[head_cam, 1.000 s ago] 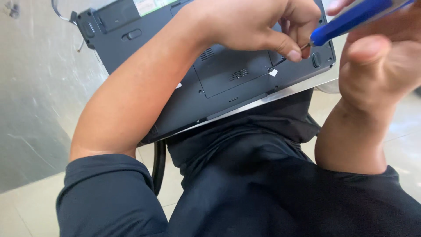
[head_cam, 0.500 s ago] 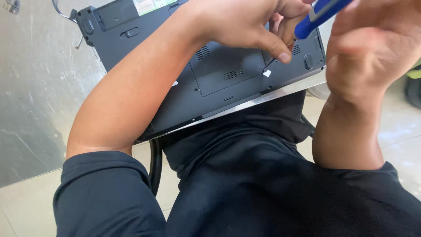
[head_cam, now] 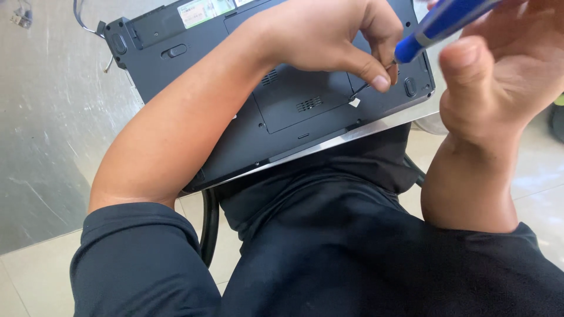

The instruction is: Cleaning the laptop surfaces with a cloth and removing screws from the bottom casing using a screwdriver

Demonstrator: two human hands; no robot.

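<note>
Across the lap of the person in dark clothes lies an upturned dark laptop (head_cam: 282, 111), its far-left corner over the grey floor (head_cam: 41, 135). Over its right part, the left hand (head_cam: 329, 38) pinches thumb and finger on the screwdriver's thin shaft, while the right hand (head_cam: 505, 70) closes its grip around the blue screwdriver (head_cam: 440, 23) handle.

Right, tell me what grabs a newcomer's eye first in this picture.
The upturned dark laptop fills the upper middle, resting on the person's lap. The left hand lies across it, pinching at the tip of a blue-handled screwdriver that the right hand holds at upper right.
</note>
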